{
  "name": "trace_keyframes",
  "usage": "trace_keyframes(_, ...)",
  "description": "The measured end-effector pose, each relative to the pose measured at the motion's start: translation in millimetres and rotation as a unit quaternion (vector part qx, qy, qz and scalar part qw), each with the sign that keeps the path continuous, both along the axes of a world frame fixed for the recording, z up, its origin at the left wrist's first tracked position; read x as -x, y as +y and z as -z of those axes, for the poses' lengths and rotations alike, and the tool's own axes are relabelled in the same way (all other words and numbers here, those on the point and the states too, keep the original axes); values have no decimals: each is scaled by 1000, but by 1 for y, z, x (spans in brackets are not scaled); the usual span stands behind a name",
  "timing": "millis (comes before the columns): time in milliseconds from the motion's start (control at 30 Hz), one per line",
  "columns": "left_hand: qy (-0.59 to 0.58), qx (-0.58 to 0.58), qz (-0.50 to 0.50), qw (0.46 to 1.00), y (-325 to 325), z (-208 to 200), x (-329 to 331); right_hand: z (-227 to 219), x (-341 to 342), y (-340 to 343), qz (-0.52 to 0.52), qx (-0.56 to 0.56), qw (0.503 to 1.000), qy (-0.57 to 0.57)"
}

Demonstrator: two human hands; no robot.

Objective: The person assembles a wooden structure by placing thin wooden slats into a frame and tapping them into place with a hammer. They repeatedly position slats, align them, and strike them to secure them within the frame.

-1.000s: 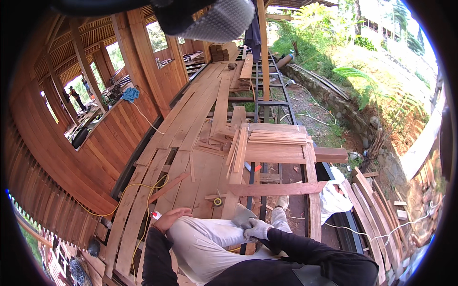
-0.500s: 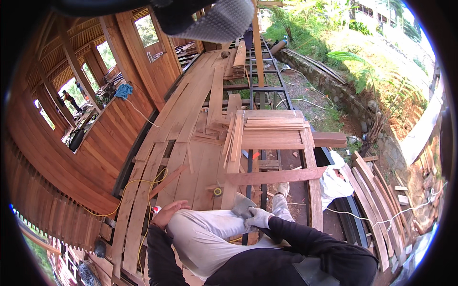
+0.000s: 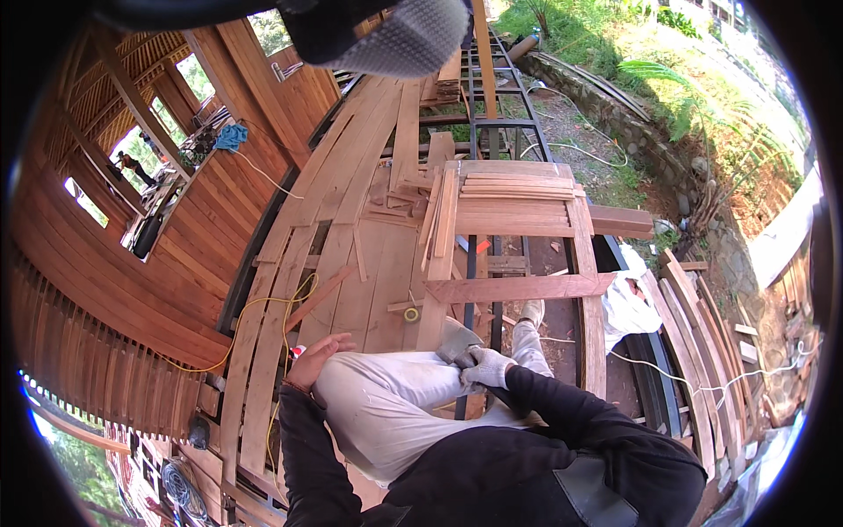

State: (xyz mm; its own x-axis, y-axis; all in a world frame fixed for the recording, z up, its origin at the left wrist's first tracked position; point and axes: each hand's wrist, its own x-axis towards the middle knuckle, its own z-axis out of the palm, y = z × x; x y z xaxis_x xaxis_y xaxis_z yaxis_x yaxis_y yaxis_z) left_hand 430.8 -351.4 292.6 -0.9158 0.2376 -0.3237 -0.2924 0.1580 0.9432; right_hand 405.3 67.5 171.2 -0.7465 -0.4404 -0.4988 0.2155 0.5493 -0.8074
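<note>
My left hand [image 3: 318, 360] is bare and rests beside my bent left knee. Its fingers are stretched out, with nothing visible in them. Next to its wrist a small red and white thing [image 3: 297, 352] shows in part. My right hand [image 3: 488, 368] wears a pale work glove. Its fingers are curled against a grey flat piece [image 3: 457, 341] at the end of my bent left leg. Whether that piece is footwear or something loose I cannot tell. Past my hands, a reddish wooden board [image 3: 522, 288] lies across a wooden frame [image 3: 590, 255].
Thin wooden strips [image 3: 516, 186] lie on the frame's far end. A yellow tape roll [image 3: 411, 314] and a yellow cord [image 3: 263, 300] lie on the plank deck [image 3: 338, 255]. Dark metal beams [image 3: 509, 125] leave gaps at right. A white bag [image 3: 629, 312] sits beside stacked boards [image 3: 689, 351].
The whole view has tilted, so the deck and frame sit higher and slightly further right. Both hands keep nearly the same pose, the right one still at the grey piece.
</note>
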Motion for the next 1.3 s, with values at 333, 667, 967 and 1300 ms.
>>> trace_keyframes(333,-4,7,-5,1000,2,-3,-3,-10,-1,-1,1,2,1000,-12)
trace_keyframes(667,2,18,-6,1000,4,-7,1,14,5,0,-11,-15,999,26)
trace_keyframes(967,13,161,0,987,-6,1,7,0,0,6,25,7,999,40)
trace_keyframes(1300,176,391,261,865,134,-20,114,17,-41,88,179,264,945,-79)
